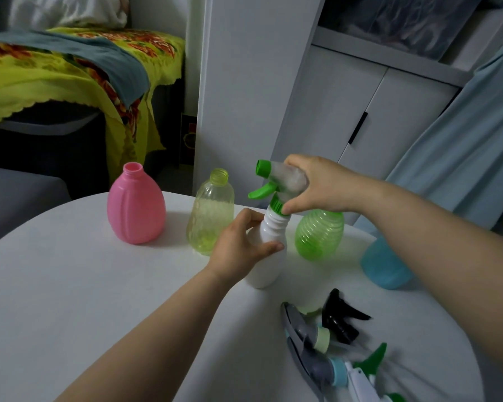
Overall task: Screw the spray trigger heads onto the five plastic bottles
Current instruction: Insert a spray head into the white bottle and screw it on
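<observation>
A white bottle [269, 265] stands on the round white table [99, 285]. My left hand [238, 248] grips its upper body. My right hand [320, 184] holds a white and green trigger head [276, 181] that sits on the bottle's neck, thumb at the green collar. A pink bottle [135, 210] and a pale yellow bottle [211, 213] stand open-necked to the left. Behind the white one is a green ribbed bottle [320, 236]; a blue bottle [385, 265] is partly hidden by my right forearm. Loose trigger heads lie at the front right: a black one [341, 317], grey ones [305, 335] and a green-tipped one [369, 364].
A bed with a yellow-green cover [55, 71] lies beyond the table at the left. White cupboard doors [346, 111] and a light blue cloth [462, 146] are behind at the right. The table's edge curves close past the trigger heads.
</observation>
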Demonstrator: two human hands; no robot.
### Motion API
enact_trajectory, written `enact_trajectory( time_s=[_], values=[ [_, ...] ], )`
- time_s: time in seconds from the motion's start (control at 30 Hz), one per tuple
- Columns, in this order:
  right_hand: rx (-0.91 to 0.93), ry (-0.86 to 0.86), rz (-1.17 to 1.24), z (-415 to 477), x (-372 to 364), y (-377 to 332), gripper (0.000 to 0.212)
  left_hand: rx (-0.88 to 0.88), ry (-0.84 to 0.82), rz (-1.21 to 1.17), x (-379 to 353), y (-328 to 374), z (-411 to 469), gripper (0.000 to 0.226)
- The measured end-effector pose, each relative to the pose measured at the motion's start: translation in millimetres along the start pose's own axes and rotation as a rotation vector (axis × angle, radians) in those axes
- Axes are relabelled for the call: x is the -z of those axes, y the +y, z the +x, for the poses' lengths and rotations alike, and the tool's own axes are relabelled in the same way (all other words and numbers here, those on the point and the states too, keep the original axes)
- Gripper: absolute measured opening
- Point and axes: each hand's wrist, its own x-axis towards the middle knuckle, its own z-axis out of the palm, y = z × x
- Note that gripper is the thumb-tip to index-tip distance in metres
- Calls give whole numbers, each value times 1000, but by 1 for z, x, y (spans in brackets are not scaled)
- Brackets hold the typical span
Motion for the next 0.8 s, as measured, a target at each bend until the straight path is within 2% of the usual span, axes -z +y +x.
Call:
enact_trajectory(
  time_s=[0.1, 0.23, 0.33, 0.43, 0.53, 0.67, 0.8],
  values=[
    [-10, 42, -51, 0, -4, -2, 38, 19, 44, 71, -4, 4, -2, 41],
    [-53, 146, -97, -3, -12, -4, 45, 14, 92, 231, -13, 12, -5, 53],
    [-51, 123, -45, -6, -10, -2, 43, 11, -145, 57, -1, 12, 2, 55],
    [-34, 96, -12, -7, -6, 0, 41, 43, -360, 32, 15, 9, 10, 57],
    [-41, 167, 3, -8, -13, 1, 43, 17, -283, 51, 13, 9, 10, 55],
    [-104, 392, 16, -14, -31, 1, 48, -22, -76, 147, 2, 6, 0, 56],
    [-125, 407, 156, -18, -35, 6, 51, -20, -92, 138, 1, 5, 0, 57]
  ],
)
